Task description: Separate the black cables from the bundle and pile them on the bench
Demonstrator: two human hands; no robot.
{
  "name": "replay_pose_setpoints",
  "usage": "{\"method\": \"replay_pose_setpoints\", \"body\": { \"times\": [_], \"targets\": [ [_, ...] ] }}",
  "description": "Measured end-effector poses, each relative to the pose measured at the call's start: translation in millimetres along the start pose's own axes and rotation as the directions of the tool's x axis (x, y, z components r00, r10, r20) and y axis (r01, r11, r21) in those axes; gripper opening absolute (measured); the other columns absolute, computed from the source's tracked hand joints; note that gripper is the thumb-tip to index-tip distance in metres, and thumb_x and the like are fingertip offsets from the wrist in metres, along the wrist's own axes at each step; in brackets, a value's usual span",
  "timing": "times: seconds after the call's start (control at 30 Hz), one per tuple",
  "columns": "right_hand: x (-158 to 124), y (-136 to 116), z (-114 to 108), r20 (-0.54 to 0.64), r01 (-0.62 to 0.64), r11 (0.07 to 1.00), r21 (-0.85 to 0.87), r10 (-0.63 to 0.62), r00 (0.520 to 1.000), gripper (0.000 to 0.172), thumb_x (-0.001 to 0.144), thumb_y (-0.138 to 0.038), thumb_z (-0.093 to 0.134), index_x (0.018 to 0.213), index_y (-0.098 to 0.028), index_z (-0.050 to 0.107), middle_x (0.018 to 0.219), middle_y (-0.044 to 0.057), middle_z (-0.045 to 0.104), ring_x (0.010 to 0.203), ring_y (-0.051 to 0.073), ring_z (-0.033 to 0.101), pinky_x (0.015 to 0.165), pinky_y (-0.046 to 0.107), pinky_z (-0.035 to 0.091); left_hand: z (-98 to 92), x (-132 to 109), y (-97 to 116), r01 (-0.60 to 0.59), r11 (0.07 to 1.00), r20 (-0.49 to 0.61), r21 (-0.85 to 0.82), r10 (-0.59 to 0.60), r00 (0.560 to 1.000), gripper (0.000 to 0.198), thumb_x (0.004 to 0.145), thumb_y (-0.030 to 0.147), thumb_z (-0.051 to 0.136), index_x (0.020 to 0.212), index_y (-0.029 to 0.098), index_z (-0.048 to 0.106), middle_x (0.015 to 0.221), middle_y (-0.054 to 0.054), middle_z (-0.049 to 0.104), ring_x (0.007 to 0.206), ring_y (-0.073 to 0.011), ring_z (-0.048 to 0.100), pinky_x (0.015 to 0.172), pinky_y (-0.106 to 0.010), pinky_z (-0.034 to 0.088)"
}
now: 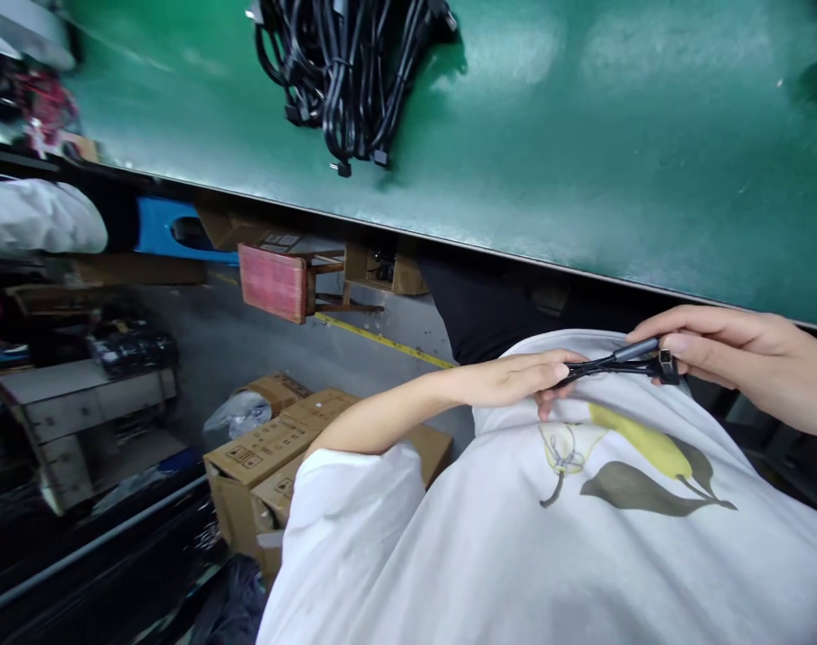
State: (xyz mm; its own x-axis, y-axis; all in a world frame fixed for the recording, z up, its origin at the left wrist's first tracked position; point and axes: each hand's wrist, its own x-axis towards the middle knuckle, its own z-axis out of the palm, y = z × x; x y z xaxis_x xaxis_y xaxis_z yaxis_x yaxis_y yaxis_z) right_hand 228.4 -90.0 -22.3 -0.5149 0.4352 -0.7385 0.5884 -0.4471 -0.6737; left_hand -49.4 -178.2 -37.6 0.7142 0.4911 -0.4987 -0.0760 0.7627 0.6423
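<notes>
A green table fills the top of your view, its near edge running slantwise from upper left down to the right. A pile of black cables lies on it near the far side; the rest of the green surface in view is bare. Below the edge, the grey floor shows a yellow line, a red stool and stacked cardboard boxes near your left elbow. Cluttered shelves crowd the left side.

Your hands are below the table edge, above your white shirt. Your left hand pinches one end of a short black cable with fingers closed narrow. Your right hand grips the other end, at its plug, between thumb and fingers. The cable stretches between them, just under the table edge.
</notes>
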Motion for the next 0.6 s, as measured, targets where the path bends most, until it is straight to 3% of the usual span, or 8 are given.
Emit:
{"method": "replay_pose_setpoints", "body": {
  "times": [0.1, 0.2, 0.3, 0.43, 0.5, 0.6],
  "targets": [
    [-4.4, -1.8, 3.5, -0.006, 0.000, 0.997, 0.073, 0.000, 1.000, 0.046, 0.093, -0.066, 0.064, 0.117, -0.028, 0.075, 0.087, 0.003, 0.072, 0.084, 0.022, 0.063, 0.077, 0.035, 0.045, 3.7, 0.2, 2.0, -0.032, 0.999, -0.016, -0.020, 0.032, 0.999, 0.051, 0.102, 0.062, 0.045, 0.116, 0.016, 0.064, 0.082, 0.002, 0.046, 0.064, -0.0099, 0.045, 0.065, -0.027, 0.051],
    [-10.4, -0.1, 4.9, -0.016, 0.020, 0.990, 0.138, -0.018, 1.000, 0.045, 0.093, -0.065, 0.066, 0.117, -0.028, 0.075, 0.081, 0.003, 0.070, 0.077, 0.022, 0.063, 0.072, 0.036, 0.047, 8.2, -3.0, 2.6, 0.000, 1.000, -0.039, 0.010, 0.001, 0.999, 0.056, 0.098, 0.071, 0.045, 0.100, 0.017, 0.061, 0.079, 0.003, 0.045, 0.062, -0.0096, 0.045, 0.063, -0.027, 0.046],
    [-13.8, -6.3, 3.7, -0.091, 0.145, 0.989, -0.024, -0.146, 0.985, 0.042, 0.094, -0.064, 0.064, 0.111, -0.029, 0.078, 0.093, 0.005, 0.075, 0.084, 0.026, 0.067, 0.076, 0.038, 0.049, 11.0, -4.0, 0.9, 0.007, 1.000, -0.065, -0.016, -0.008, 0.998, 0.059, 0.094, 0.077, 0.048, 0.093, 0.018, 0.058, 0.077, 0.003, 0.045, 0.061, -0.0097, 0.049, 0.064, -0.027, 0.046],
    [-11.7, -30.0, 1.6, -0.071, 0.405, 0.868, -0.288, -0.441, 0.895, 0.036, 0.100, -0.058, 0.057, 0.104, -0.030, 0.081, 0.109, 0.006, 0.075, 0.100, 0.027, 0.068, 0.087, 0.038, 0.049, 12.4, 1.5, -2.4, -0.006, 0.983, -0.001, -0.185, 0.005, 1.000, 0.070, 0.084, 0.082, 0.059, 0.105, 0.015, 0.062, 0.083, 0.000, 0.054, 0.070, -0.0128, 0.057, 0.066, -0.027, 0.052],
    [-9.4, -40.8, 2.1, -0.028, 0.450, 0.849, -0.279, -0.475, 0.879, 0.038, 0.102, -0.056, 0.054, 0.104, -0.029, 0.080, 0.108, 0.007, 0.073, 0.095, 0.025, 0.068, 0.082, 0.037, 0.050, 14.0, 4.4, -2.6, -0.019, 0.971, 0.032, -0.237, 0.027, 0.999, 0.069, 0.086, 0.078, 0.060, 0.110, 0.014, 0.062, 0.076, 0.003, 0.048, 0.062, -0.0100, 0.048, 0.058, -0.023, 0.047],
    [-5.9, -48.7, 6.1, -0.015, 0.454, 0.852, -0.259, -0.474, 0.880, 0.042, 0.100, -0.062, 0.054, 0.112, -0.029, 0.078, 0.108, 0.007, 0.071, 0.086, 0.023, 0.066, 0.075, 0.037, 0.051, 17.9, 6.3, -0.7, -0.086, 0.960, -0.053, -0.268, 0.074, 0.996, 0.054, 0.091, 0.068, 0.063, 0.097, 0.015, 0.058, 0.069, 0.007, 0.034, 0.056, -0.0069, 0.027, 0.047, -0.018, 0.030]
  ]
}}
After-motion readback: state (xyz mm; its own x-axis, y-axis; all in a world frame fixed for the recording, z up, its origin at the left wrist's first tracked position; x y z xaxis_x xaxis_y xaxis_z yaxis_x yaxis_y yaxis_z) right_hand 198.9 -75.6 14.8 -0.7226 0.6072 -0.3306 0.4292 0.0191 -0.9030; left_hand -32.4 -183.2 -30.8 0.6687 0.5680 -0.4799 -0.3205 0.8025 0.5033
